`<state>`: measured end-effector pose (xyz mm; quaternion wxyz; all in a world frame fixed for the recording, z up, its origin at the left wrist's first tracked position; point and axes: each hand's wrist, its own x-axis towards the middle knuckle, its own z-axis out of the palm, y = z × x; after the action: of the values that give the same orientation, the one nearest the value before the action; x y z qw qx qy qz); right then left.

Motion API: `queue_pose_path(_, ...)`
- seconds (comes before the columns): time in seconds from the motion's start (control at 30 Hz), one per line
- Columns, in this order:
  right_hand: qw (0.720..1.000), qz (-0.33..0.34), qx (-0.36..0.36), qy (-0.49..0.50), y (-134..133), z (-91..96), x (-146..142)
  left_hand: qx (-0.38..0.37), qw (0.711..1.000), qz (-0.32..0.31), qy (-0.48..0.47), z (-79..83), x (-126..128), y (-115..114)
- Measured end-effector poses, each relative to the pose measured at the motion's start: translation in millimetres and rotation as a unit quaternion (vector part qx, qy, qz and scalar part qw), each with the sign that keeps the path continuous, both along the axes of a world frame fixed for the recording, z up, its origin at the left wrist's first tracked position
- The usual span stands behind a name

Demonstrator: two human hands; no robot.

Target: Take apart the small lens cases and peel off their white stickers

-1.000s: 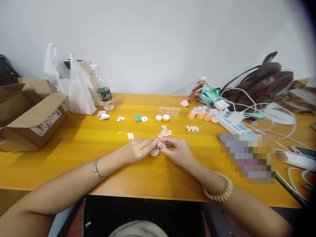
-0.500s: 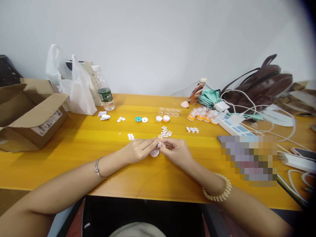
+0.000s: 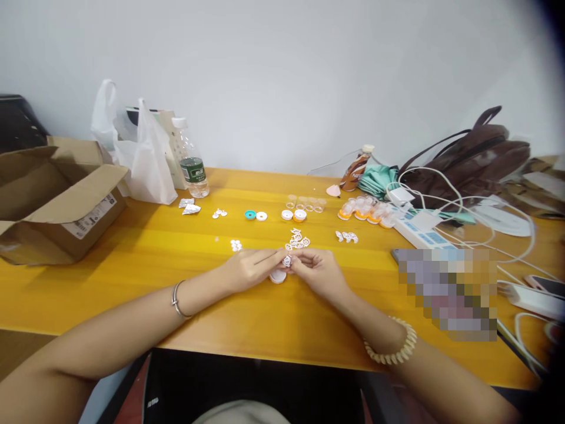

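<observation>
My left hand (image 3: 253,270) and my right hand (image 3: 318,273) meet at the middle of the table, fingertips pinched together on a small white openwork plastic piece (image 3: 286,261). Just beneath the fingers lies a round white cap (image 3: 278,276), partly covered by my left hand. Beyond my hands is a loose pile of white spoked plastic pieces (image 3: 296,240). White curved pieces (image 3: 346,237) lie farther right, and small white discs (image 3: 236,245) sit left of the pile.
Behind stand a teal ring (image 3: 250,215), white rings (image 3: 262,217), clear cups (image 3: 310,204) and orange-based clear containers (image 3: 366,211). At left are a cardboard box (image 3: 66,200) and a water bottle (image 3: 194,171). A power strip (image 3: 419,231), cables and a pixelated flat device (image 3: 441,288) occupy the right.
The camera view has shifted slightly, so the scene sits a little farther right. Both hands stay together, and the white piece between the fingertips shows more of its openwork face.
</observation>
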<state>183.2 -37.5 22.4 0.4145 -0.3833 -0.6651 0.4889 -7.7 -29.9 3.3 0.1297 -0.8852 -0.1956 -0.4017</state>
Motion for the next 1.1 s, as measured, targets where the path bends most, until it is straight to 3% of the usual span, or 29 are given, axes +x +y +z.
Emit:
queue_pose_path(0.1,0.999,0.004,-0.037,0.040,4.0,0.2,0.3,-0.121,0.989,-0.014,-0.081,-0.2,2.8,1.5)
queue_pose_path(0.2,0.996,0.008,-0.046,0.073,5.5,1.0,2.8,-0.288,0.938,-0.028,-0.188,2.7,7.5,1.1)
queue_pose_path(0.27,0.998,-0.002,-0.019,0.066,4.2,2.2,5.3,-0.374,0.890,-0.048,-0.254,4.5,10.0,0.3)
queue_pose_path(0.37,0.995,-0.037,0.089,0.011,0.1,4.9,8.0,-0.450,0.837,-0.077,-0.300,5.6,12.3,-1.3)
queue_pose_path(0.5,0.967,-0.026,0.251,-0.044,-4.0,8.9,8.0,-0.495,0.797,-0.094,-0.333,6.7,14.8,-5.6)
queue_pose_path(0.6,0.951,-0.007,0.305,-0.050,-5.2,11.2,7.6,-0.542,0.758,-0.110,-0.346,10.0,17.7,-10.6)
queue_pose_path(0.8,0.938,0.004,0.344,-0.051,-7.7,14.4,7.9,-0.622,0.681,-0.143,-0.359,16.7,21.3,-17.0)
queue_pose_path(1.1,0.938,-0.015,0.344,-0.047,-5.7,12.1,7.8,-0.629,0.655,-0.141,-0.394,11.9,21.6,-14.4)
